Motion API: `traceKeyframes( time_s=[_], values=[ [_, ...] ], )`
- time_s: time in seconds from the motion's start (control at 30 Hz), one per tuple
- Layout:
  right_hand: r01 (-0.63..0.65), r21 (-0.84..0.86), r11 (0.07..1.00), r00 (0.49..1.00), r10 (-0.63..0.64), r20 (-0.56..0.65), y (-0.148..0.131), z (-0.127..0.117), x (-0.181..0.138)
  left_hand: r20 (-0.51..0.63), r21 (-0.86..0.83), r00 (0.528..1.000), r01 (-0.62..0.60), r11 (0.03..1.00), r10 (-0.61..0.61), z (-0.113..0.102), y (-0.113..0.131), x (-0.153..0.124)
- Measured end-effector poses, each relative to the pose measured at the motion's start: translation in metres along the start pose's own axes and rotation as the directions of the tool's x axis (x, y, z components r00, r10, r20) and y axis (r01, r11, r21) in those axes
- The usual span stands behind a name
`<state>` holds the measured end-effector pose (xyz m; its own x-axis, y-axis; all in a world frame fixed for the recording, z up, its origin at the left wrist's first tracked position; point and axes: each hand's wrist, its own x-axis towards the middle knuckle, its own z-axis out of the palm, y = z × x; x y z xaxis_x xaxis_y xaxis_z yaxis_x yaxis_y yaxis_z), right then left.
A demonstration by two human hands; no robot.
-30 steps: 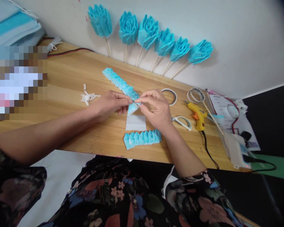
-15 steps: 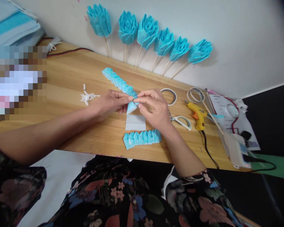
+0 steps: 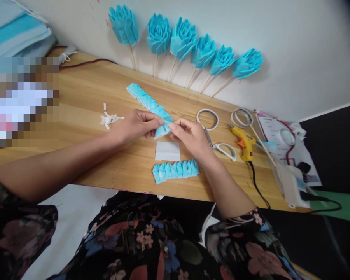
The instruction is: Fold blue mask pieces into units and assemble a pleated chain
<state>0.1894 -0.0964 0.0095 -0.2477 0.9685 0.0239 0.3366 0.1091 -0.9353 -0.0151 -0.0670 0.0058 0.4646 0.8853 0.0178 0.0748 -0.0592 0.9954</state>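
A long blue pleated strip [image 3: 147, 101] slants across the wooden table, its near end raised between my two hands. My left hand [image 3: 140, 123] is closed on the strip's left edge, thumb on top. From the right, my right hand [image 3: 189, 136] pinches the same end between thumb and curled fingers. Just below lies a flat white rectangular piece [image 3: 167, 151]. Closer to the table's front edge rests a shorter blue pleated strip [image 3: 175, 171]. Fingertips under the strip are partly hidden.
Several blue flowers on sticks [image 3: 183, 39] lean against the wall. On the right are tape rolls [image 3: 207, 119], scissors [image 3: 225, 151], a yellow glue gun [image 3: 243, 143] with its cord and a power strip [image 3: 293, 186]. White scraps [image 3: 109, 119] lie left of my hands.
My right fingers have come down from above the strip and now grip its right edge. The near end looks flatter and wider. My left hand has barely moved.
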Motion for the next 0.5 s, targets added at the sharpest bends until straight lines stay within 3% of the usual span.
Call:
traceKeyframes(
  time_s=[0.27, 0.5],
  values=[
    [-0.009, 0.045, 0.999, 0.999, 0.008, 0.031, -0.0009, -0.0002, -0.0018, -0.006, 0.039, 1.0, -0.015, 0.999, 0.015, 0.0013, 0.0004, -0.0011],
    [-0.046, -0.018, 0.999, 0.999, 0.046, 0.013, 0.002, 0.0, -0.0009, -0.041, 0.113, 0.998, -0.042, 0.993, 0.047, 0.0025, 0.0, -0.0036]
  ],
)
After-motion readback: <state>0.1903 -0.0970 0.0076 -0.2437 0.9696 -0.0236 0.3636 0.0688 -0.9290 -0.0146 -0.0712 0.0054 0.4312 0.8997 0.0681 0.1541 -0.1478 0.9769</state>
